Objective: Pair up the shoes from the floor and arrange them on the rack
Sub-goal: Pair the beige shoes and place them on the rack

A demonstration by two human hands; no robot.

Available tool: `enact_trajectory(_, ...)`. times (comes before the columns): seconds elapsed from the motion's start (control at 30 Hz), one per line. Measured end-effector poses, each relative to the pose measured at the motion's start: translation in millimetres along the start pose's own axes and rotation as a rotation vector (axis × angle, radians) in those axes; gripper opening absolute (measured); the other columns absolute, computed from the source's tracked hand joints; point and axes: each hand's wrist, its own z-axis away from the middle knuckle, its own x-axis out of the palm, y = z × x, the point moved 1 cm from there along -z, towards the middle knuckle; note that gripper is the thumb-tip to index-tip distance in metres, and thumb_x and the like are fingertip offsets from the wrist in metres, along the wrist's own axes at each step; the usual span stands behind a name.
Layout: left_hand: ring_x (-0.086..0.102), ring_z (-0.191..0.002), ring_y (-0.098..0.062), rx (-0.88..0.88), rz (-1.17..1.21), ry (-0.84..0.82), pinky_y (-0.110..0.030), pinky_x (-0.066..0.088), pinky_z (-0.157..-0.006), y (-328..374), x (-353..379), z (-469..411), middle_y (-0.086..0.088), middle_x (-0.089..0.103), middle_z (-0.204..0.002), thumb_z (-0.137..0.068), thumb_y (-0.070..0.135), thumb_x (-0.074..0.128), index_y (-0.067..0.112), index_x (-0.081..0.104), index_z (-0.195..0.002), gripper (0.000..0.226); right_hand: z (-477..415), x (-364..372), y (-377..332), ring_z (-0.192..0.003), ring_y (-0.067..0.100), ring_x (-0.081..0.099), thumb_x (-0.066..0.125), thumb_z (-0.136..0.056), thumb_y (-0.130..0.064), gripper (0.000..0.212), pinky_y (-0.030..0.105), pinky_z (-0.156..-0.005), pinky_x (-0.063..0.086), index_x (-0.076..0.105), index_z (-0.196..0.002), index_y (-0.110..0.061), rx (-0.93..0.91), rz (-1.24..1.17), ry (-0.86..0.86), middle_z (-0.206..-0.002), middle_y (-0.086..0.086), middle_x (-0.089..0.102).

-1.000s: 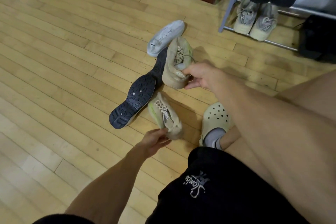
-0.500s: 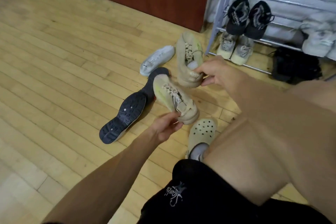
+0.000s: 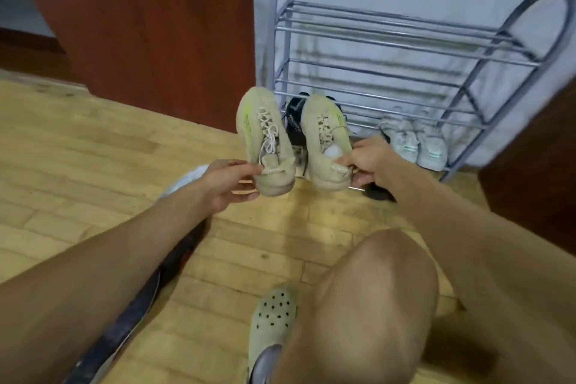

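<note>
Both hands hold one beige sneaker each, lifted clear of the wooden floor [image 3: 93, 146] and side by side in front of the grey metal rack [image 3: 389, 40]. The left hand [image 3: 227, 184] pinches the heel of the left sneaker [image 3: 265, 140], thumb on the pull tab at the back and fingers curled under the sole. The right hand [image 3: 371, 162] grips the heel of the right sneaker [image 3: 324, 140] the same way, thumb on its tab. Each shoe's long axis runs away from the person, heel near the hand and toe pointing up and forward toward the rack; the uppers with their pale laces face the camera, and a yellow-green streak shows along each side. The two shoes lie roughly parallel, with a narrow gap between them and toes leaning slightly left. Through that gap a dark shoe [image 3: 294, 121] shows, low at the rack. A pale grey pair [image 3: 417, 143] sits on the rack's lower right, toes toward the person. The rack's upper tiers are bare bars. Beside the rack stands a reddish-brown wooden panel [image 3: 149, 25]. On the floor under the left forearm lies a dark shoe on its side [image 3: 131, 315], and part of a white shoe [image 3: 190, 178] shows behind the left wrist. The person's foot wears a pale perforated clog [image 3: 271, 315] near a bare knee.
</note>
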Motion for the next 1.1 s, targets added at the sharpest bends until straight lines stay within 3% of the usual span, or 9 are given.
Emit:
enact_trajectory(0.13,0.060,-0.078,-0.023,0.015,-0.125,-0.016,-0.033,0.054,-0.065,29,35,-34,-0.010,0.065,-0.092,-0.080,0.013,0.072,0.003,0.067,-0.103,0.025,-24,-33,4,-0.069,0.028,0.066,0.077,-0.077,-0.002,0.028,0.035,-0.052,0.060,0.065,-0.102,-0.001,-0.010,-0.073,0.031,-0.086,0.013,0.067)
enact_trajectory(0.17,0.060,-0.078,-0.024,0.016,-0.145,-0.024,-0.033,0.053,-0.064,34,42,-43,-0.011,0.064,-0.092,-0.080,0.013,0.073,0.002,0.067,-0.106,0.028,-32,-40,6,-0.070,0.027,0.066,0.078,-0.076,-0.003,0.030,0.033,-0.052,0.060,0.066,-0.103,-0.003,-0.019,-0.082,0.037,-0.086,0.012,0.068)
enact_trajectory(0.27,0.057,-0.079,-0.026,0.035,-0.176,-0.051,-0.031,0.052,-0.061,53,64,-69,-0.012,0.062,-0.091,-0.079,0.014,0.074,0.001,0.068,-0.106,0.031,-62,-55,5,-0.086,0.030,0.070,0.081,-0.073,-0.010,0.033,0.042,-0.069,0.061,0.071,-0.104,-0.010,-0.048,-0.096,0.086,-0.099,0.012,0.072)
enact_trajectory(0.37,0.059,-0.075,-0.025,0.065,-0.184,-0.026,-0.030,0.053,-0.058,80,85,-100,-0.011,0.063,-0.085,-0.078,0.012,0.075,0.000,0.069,-0.101,0.027,-92,-64,-8,-0.087,0.031,0.071,0.082,-0.073,-0.012,0.029,0.047,-0.074,0.061,0.071,-0.099,-0.012,-0.066,-0.120,0.104,-0.098,0.013,0.073)
enact_trajectory(0.53,0.061,-0.060,-0.019,0.092,-0.197,0.076,-0.029,0.056,-0.056,124,103,-159,-0.007,0.065,-0.073,-0.072,0.009,0.081,0.000,0.069,-0.098,0.030,-151,-68,-39,-0.081,0.032,0.073,0.081,-0.074,-0.013,0.031,0.046,-0.073,0.061,0.071,-0.103,-0.009,-0.088,-0.155,0.125,-0.095,0.014,0.074)
enact_trajectory(0.63,0.066,-0.068,-0.023,0.106,-0.201,0.110,-0.035,0.061,-0.063,140,106,-187,-0.012,0.070,-0.085,-0.070,0.009,0.083,0.002,0.067,-0.100,0.035,-179,-69,-53,-0.083,0.029,0.073,0.081,-0.075,-0.012,0.034,0.044,-0.071,0.062,0.070,-0.106,-0.006,-0.112,-0.195,0.152,-0.096,0.012,0.074)
enact_trajectory(0.77,0.066,-0.072,-0.026,0.124,-0.224,0.114,-0.033,0.061,-0.062,157,106,-223,-0.015,0.067,-0.091,-0.075,0.010,0.078,0.002,0.065,-0.097,0.026,-217,-67,-67,-0.082,0.030,0.073,0.082,-0.075,-0.012,0.021,0.043,-0.069,0.062,0.066,-0.088,-0.008,-0.127,-0.235,0.182,-0.096,0.014,0.073)
enact_trajectory(0.87,0.067,-0.070,-0.023,0.155,-0.307,0.112,-0.030,0.059,-0.057,167,103,-240,-0.014,0.067,-0.093,-0.081,0.012,0.073,-0.002,0.064,-0.107,0.030,-234,-63,-74,-0.082,0.030,0.073,0.081,-0.075,-0.012,0.019,0.047,-0.071,0.062,0.062,-0.076,-0.014,-0.141,-0.265,0.181,-0.097,0.014,0.073)
enact_trajectory(1.1,0.059,-0.065,-0.022,0.193,-0.309,0.195,-0.035,0.056,-0.066,158,100,-257,-0.012,0.060,-0.092,-0.090,0.012,0.062,0.010,0.052,-0.097,0.012,-241,-50,-77,-0.080,0.027,0.074,0.077,-0.079,-0.018,0.019,0.043,-0.070,0.062,0.060,-0.069,-0.018,-0.129,-0.141,0.209,-0.094,0.011,0.073)
